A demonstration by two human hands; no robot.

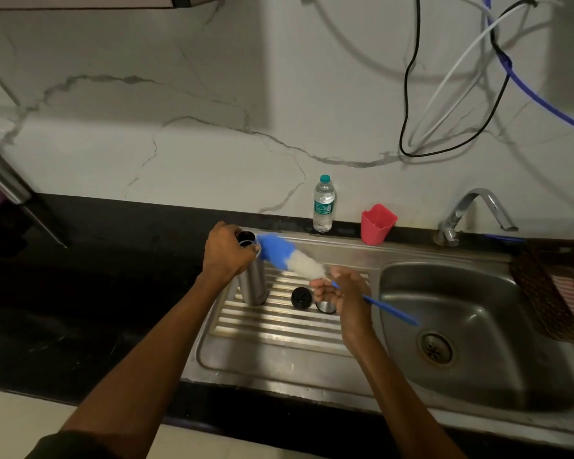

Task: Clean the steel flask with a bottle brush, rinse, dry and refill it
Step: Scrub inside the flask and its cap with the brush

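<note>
Right hand (pixel 342 293) is pinching the bottle brush (pixel 292 258) beside the steel flask (pixel 252 276), which is being gripped at the rim by the left hand (pixel 227 251) on the sink (pixel 279 326) drainboard; scrubbing is starting, and bristles likely need steering into the mouth.

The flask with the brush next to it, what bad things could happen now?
1. The flask stands upright on the ridged drainboard, gripped only at its rim by the left hand; a hard push from the brush might tip it.
2. The black cap lies near the right hand and could get knocked toward the sink basin.
</note>
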